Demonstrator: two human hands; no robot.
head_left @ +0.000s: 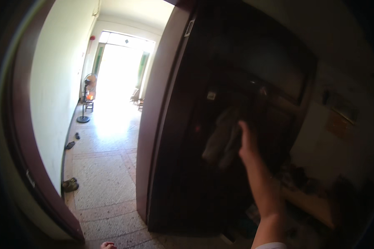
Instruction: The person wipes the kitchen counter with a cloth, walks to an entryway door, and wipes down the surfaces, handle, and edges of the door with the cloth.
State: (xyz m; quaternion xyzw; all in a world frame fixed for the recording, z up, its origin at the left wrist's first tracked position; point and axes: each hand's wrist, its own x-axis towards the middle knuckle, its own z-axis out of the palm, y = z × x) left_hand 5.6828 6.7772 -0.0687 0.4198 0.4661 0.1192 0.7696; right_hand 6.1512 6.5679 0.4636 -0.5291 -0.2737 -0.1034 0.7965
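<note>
My right arm reaches up from the lower right to a dark brown door that stands swung open. Against the door's face, my right hand is closed on a grey cloth, which hangs down to the left of the fingers and is blurred. The thumb side of the hand points upward. Only a small piece of my left hand shows at the bottom edge, near the doorway floor; most of its fingers are cut off, so its grip cannot be made out.
Through the doorway runs a bright hallway with a speckled floor. Shoes lie along its white wall, and a standing fan is farther off. The purple-brown door frame rises at left. Dim, cluttered items fill the right side.
</note>
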